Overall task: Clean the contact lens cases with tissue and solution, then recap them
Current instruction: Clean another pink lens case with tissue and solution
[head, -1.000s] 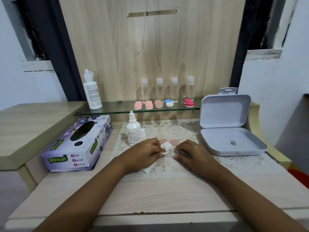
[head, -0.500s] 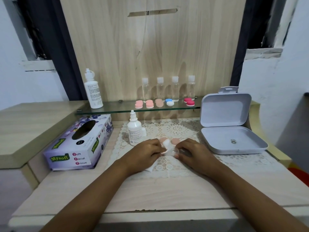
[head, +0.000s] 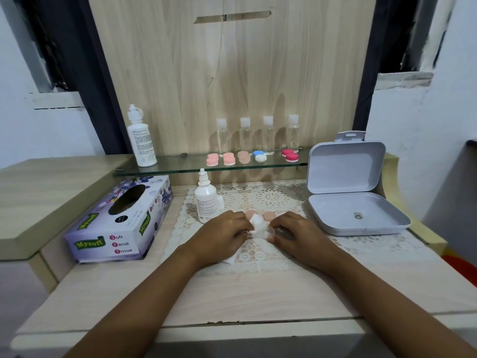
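Our left hand (head: 222,237) pinches the white tissue (head: 258,226), and our right hand (head: 300,237) holds the small clear lens case (head: 272,230) against it. They sit on the lace mat (head: 258,257), near two pink caps (head: 269,216).

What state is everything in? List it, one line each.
White box: open, lid upright.
Small bottle: upright on the mat.
Shelf cases: capped.
Clear bottles: upright, capped.
Peach caps: off, lying on the mat.
Tissue: wadded, pinched by left hand.
Lens case: uncapped, held by right hand.
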Motion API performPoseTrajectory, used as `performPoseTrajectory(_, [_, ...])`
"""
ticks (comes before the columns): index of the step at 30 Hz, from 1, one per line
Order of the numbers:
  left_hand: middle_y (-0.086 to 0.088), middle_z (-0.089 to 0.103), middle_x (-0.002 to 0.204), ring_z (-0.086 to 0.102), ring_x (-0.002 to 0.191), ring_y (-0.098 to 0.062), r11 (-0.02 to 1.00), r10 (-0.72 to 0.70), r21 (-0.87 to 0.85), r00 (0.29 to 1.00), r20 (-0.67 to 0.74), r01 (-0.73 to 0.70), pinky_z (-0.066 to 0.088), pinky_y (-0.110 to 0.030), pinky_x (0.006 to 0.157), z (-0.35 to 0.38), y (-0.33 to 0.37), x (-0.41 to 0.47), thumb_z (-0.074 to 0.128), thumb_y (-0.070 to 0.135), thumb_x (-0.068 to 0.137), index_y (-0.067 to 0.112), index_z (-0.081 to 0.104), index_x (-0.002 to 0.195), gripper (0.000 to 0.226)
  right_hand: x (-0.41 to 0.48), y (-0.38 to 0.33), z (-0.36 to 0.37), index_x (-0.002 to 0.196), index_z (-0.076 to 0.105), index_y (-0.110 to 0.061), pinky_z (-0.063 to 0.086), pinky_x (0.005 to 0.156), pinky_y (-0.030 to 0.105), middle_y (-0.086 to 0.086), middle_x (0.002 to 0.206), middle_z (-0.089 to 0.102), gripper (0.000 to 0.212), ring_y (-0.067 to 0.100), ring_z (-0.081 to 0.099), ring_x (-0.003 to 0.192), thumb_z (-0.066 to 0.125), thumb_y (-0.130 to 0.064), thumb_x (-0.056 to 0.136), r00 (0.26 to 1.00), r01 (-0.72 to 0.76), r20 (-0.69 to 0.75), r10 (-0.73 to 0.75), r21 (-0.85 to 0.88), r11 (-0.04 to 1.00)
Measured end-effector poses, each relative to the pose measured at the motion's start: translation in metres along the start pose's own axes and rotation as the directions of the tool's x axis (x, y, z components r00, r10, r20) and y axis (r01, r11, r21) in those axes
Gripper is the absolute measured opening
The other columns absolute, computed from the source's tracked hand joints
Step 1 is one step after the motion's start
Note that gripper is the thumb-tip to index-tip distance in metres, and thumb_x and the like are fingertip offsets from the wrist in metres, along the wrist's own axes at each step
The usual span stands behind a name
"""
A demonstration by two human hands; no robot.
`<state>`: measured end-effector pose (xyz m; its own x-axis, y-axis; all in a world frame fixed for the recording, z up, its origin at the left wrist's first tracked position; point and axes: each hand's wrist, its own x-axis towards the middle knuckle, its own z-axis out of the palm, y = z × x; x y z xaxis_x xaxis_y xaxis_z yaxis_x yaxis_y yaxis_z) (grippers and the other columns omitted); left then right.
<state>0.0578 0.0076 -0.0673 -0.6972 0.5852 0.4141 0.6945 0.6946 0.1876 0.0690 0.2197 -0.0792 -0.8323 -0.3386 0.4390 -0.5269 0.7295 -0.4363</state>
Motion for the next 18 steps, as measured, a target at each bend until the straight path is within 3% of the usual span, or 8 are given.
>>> performPoseTrajectory(5, [0.005,0.062,0.099,0.053,0.092,-0.017,0.999,-0.046,0.010,0.998,0.039,0.045,0.044,-0.032,0.079,-0.001,0.001,-0.002,0.046,0.031,0.087,0.017,0.069,0.112,0.036,0.000,0.001,0.001,0.106,0.063,-0.017,0.042,0.080,0.025,-0.001,0.100,0.058,0.027,0.011,0.050,0.092,0.065,-0.033,0.085,1.000,0.006,-0.003,-0.006,-0.008,1.000])
performPoseTrajectory(9, [0.000,0.059,0.097,0.055,0.092,-0.020,0.992,-0.007,0.125,1.000,0.019,0.005,0.037,-0.030,0.075,0.001,0.006,0.001,0.046,0.027,0.093,0.016,0.067,0.114,0.031,0.000,0.001,0.002,0.104,0.063,-0.017,0.042,0.081,0.027,0.000,0.099,0.058,0.026,0.012,0.051,0.091,0.065,-0.033,0.084,1.000,0.001,-0.013,-0.001,-0.003,1.000])
performPoseTrajectory(14, [-0.001,0.061,0.081,0.060,0.074,-0.022,0.978,0.059,0.200,0.998,0.002,-0.058,0.045,-0.030,0.062,-0.002,0.009,0.003,0.046,0.026,0.087,0.013,0.071,0.093,0.029,0.000,0.000,0.002,0.105,0.063,-0.017,0.044,0.083,0.030,0.001,0.100,0.059,0.026,0.015,0.053,0.094,0.064,-0.033,0.085,1.000,-0.005,-0.013,0.005,-0.006,1.000])
performPoseTrajectory(18, [0.001,0.057,0.074,0.056,0.065,-0.019,0.971,0.090,0.226,0.996,-0.023,-0.082,0.043,-0.027,0.054,-0.002,0.010,0.002,0.042,0.029,0.086,0.013,0.064,0.080,0.029,-0.001,0.000,0.001,0.105,0.063,-0.017,0.045,0.082,0.031,0.002,0.100,0.059,0.026,0.016,0.053,0.093,0.065,-0.032,0.085,1.000,-0.002,-0.013,0.002,-0.003,1.000])
